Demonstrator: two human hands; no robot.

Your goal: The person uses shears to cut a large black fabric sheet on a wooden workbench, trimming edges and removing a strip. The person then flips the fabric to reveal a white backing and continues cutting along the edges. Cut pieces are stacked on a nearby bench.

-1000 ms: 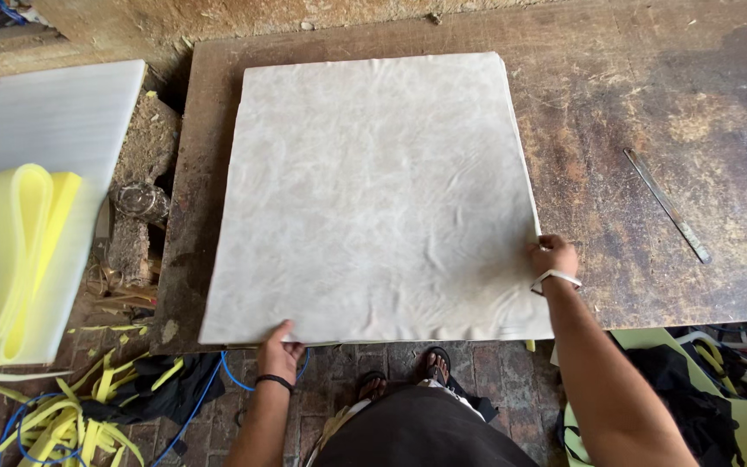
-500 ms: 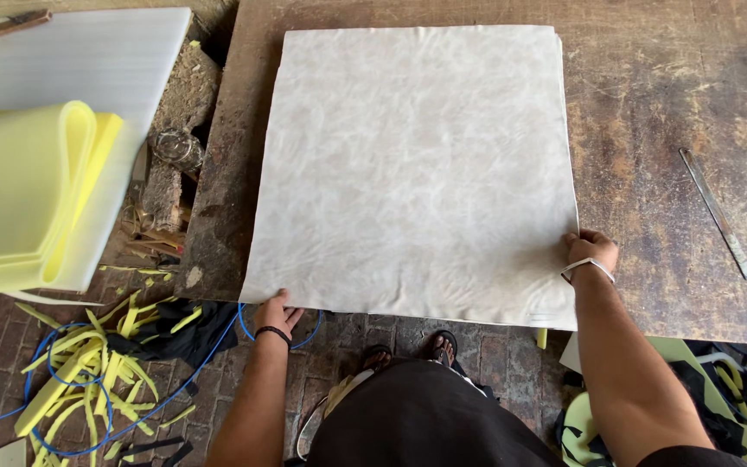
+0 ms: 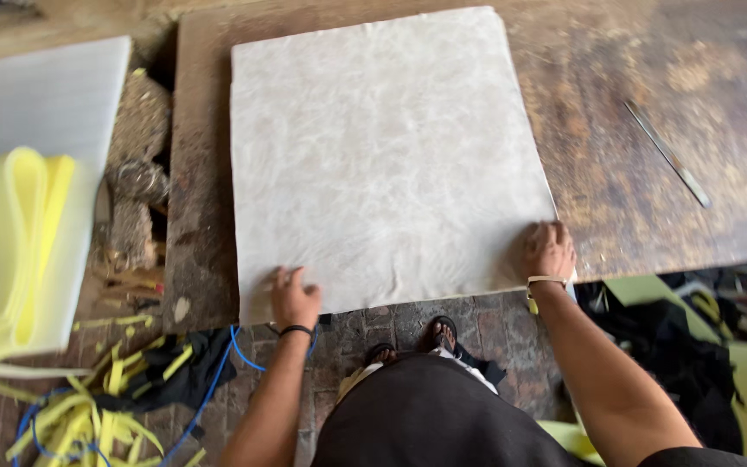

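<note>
A large pale grey square sheet (image 3: 382, 147) lies flat on a worn brown wooden table (image 3: 650, 78). My left hand (image 3: 293, 296) rests palm down on the sheet's near left corner, fingers spread. On the near right corner my right hand (image 3: 549, 249) presses flat at the table's front edge. Neither hand grips anything.
A thin metal ruler (image 3: 667, 154) lies on the table to the right. Folded yellow foam (image 3: 6, 251) sits on a white slab (image 3: 45, 104) at the left. Yellow strips (image 3: 88, 415) and a blue cord (image 3: 218, 380) litter the brick floor. Dark cloth (image 3: 693, 346) is at the right.
The view has shifted so the sheet sits more central. Both hands have moved from the sheet's near edge onto its near corners, the left hand now lying flat on it.
</note>
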